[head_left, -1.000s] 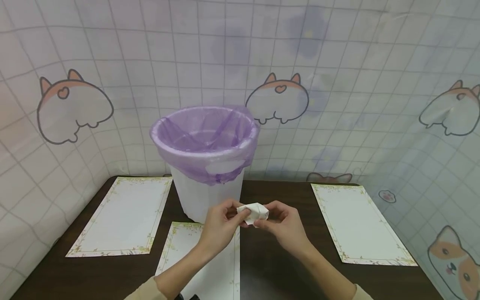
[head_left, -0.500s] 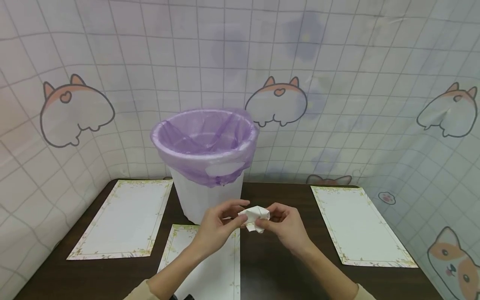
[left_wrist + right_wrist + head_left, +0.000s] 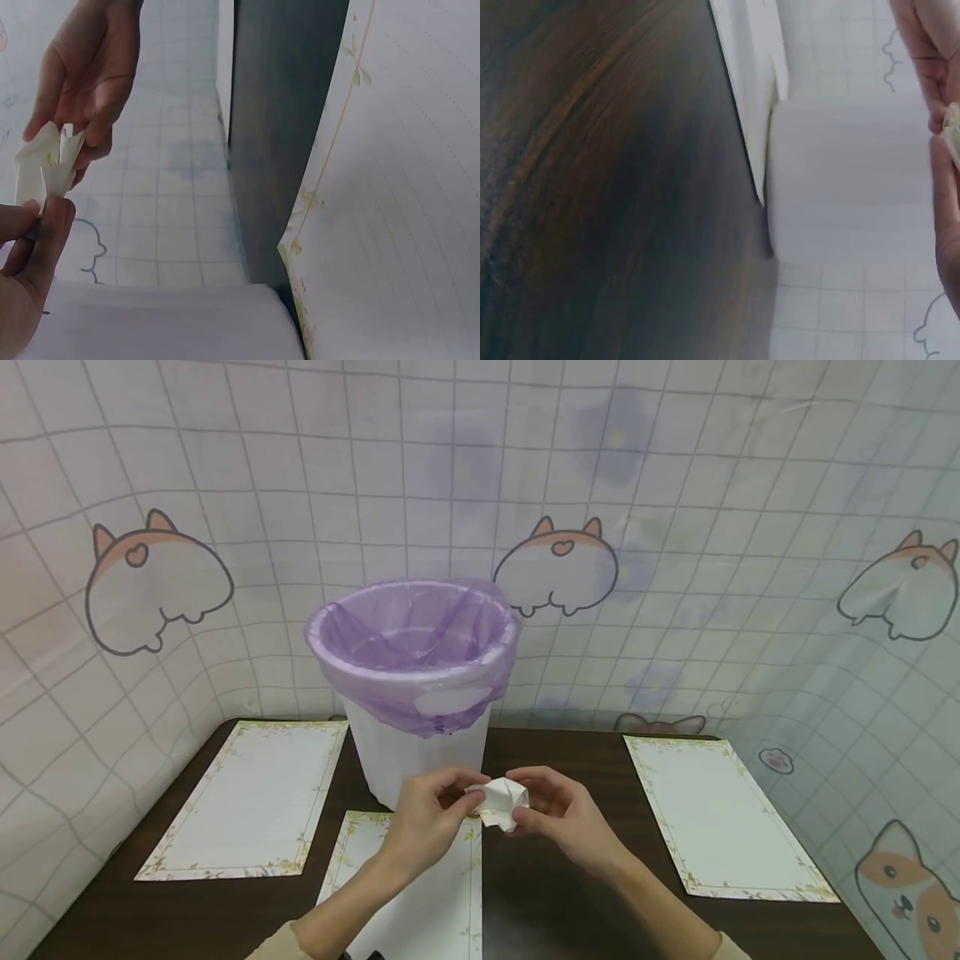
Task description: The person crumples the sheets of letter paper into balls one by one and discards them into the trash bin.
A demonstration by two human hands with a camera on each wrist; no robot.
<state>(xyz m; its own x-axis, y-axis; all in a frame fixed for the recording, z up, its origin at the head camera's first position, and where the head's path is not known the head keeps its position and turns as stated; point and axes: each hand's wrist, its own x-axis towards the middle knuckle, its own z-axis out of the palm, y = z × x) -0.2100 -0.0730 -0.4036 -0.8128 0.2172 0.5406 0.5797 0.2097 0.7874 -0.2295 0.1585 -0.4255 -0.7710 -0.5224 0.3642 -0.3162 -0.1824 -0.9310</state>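
Observation:
A crumpled piece of white paper (image 3: 501, 802) is held up between both hands, above the table and in front of the bin. My left hand (image 3: 427, 818) pinches its left side between thumb and fingers. From the right, my right hand (image 3: 566, 814) grips the other side, its thumb against the front. In the left wrist view the paper (image 3: 52, 165) shows several folds and loose edges. Only a sliver of the paper (image 3: 952, 135) shows at the border of the right wrist view.
A white bin (image 3: 416, 760) lined with a purple bag (image 3: 408, 693) stands behind the hands. Sheets with floral borders lie on the dark table: a left sheet (image 3: 243, 802), a front sheet (image 3: 408, 885) and a right sheet (image 3: 727, 818). A patterned curtain (image 3: 690, 610) surrounds the table.
The paper has turned in the hands and its lower part has opened out more. Both hands have shifted slightly, with the right fingers lifting along its top.

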